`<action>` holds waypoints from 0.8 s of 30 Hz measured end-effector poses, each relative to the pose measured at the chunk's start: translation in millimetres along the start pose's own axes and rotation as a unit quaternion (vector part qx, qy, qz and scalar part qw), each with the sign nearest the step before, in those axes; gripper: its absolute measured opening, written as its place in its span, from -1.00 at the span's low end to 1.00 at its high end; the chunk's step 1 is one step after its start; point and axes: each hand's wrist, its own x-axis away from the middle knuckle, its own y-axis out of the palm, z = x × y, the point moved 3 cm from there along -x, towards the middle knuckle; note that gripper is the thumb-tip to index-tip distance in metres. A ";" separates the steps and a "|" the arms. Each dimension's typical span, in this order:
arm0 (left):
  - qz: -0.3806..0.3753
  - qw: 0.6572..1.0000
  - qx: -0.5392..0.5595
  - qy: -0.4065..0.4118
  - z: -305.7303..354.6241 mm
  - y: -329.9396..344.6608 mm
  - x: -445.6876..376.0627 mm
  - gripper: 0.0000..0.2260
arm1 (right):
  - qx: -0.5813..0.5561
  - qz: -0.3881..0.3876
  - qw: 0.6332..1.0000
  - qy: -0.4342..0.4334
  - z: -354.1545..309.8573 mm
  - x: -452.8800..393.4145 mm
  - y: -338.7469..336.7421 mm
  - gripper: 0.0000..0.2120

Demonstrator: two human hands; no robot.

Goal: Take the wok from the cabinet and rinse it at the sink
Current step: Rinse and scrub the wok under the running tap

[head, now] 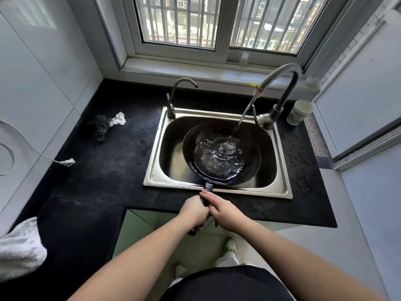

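Black counter under a barred window; the wok (221, 154) sits in the sink (282, 192) at twelve o'clock from my fists. Its handle (208, 187) runs straight back to me, left hand (194, 210) and right hand (224, 210) both clenched around it (water pooling inside).

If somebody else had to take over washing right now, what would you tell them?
Left hand and right hand both grip the wok's handle.
The wok sits in the sink, out of the cabinet.
The big tap is running; water pools in the wok.
Left: swirl, tip the water out, shut off the tap.
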 end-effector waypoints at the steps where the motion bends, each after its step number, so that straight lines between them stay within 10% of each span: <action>1: 0.002 1.000 -0.004 -0.002 0.9 0.7 0.9 -0.92 | -0.006 -0.001 1.000 -0.001 0.2 1.3 0.0 -0.49; 24: 0.008 0.991 0.130 -0.041 -7.4 11.8 2.2 -0.89 | -0.016 0.017 0.999 -0.024 2.6 -2.9 6.8 -0.49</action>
